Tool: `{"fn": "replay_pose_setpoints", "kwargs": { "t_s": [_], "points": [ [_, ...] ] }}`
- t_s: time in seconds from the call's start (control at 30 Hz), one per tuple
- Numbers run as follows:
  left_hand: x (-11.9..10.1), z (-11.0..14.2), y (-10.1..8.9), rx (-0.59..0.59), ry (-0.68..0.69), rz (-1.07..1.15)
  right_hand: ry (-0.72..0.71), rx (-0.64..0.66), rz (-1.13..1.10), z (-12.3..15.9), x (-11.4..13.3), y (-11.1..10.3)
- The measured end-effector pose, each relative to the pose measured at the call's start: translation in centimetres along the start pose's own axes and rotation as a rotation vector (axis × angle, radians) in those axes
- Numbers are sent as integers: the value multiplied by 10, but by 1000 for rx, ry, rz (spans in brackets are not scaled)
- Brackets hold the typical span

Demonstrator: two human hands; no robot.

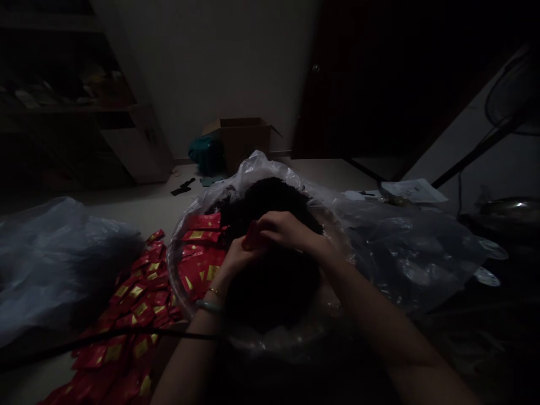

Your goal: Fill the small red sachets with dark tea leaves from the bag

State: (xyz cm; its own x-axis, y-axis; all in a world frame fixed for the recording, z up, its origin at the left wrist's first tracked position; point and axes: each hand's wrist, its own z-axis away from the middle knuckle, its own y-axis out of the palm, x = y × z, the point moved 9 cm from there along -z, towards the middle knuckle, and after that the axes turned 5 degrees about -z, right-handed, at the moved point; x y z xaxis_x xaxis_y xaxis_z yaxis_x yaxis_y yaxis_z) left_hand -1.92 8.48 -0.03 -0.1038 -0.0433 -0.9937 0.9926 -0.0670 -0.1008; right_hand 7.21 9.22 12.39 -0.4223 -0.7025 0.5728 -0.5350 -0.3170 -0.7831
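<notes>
A small red packet is held up over a heap of dark, loose, leaf-like material. My left hand is closed around the packet's lower left side. At its upper right, my right hand has bent fingers pressed together against the packet; anything else in them is lost in the dark. The heap lies in a wide round container lined with clear plastic. Inside it, on the left, flat red packets with gold marks are stacked beside the heap.
Many red-and-gold packets are piled on the floor at left, near a large translucent bag. A dark cord crosses the lower left. Clear plastic spreads at right. Behind stand an open cardboard box and a teal bag.
</notes>
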Motion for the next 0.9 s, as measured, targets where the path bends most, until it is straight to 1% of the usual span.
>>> {"fn": "replay_pose_setpoints", "kwargs": {
  "t_s": [0.03,0.07,0.13,0.2,0.27,0.33,0.47,0.53,0.6,0.7,0.77,0.83,0.9],
  "points": [
    [-1,0,-3,-32,2,3,11,-24,74,0,1,-4],
    [-2,0,-5,-57,10,4,25,-20,140,0,2,-5],
    [-5,-1,-6,-87,41,-1,66,36,233,0,3,0],
    [-8,-1,-5,-93,84,-8,119,78,282,1,3,4],
    [-8,-2,-4,-89,117,-19,150,82,288,1,2,5],
    [-8,-2,-4,-88,134,-31,138,91,235,2,1,7],
    [-9,-1,-3,-74,147,-36,86,166,-44,4,-2,13],
    [-11,0,0,-53,136,-23,63,175,-134,6,-2,14],
    [-10,1,2,-50,115,-6,57,107,-137,6,-5,9],
    [-9,2,0,-83,87,10,48,-78,-125,9,-7,-3],
    [-8,2,0,-78,79,11,32,-170,-146,12,-7,-9],
    [-10,2,3,-37,92,-10,32,-213,-170,15,-11,-11],
    [-16,3,3,-6,129,-61,43,-223,-171,20,-17,-10]
  ]
}}
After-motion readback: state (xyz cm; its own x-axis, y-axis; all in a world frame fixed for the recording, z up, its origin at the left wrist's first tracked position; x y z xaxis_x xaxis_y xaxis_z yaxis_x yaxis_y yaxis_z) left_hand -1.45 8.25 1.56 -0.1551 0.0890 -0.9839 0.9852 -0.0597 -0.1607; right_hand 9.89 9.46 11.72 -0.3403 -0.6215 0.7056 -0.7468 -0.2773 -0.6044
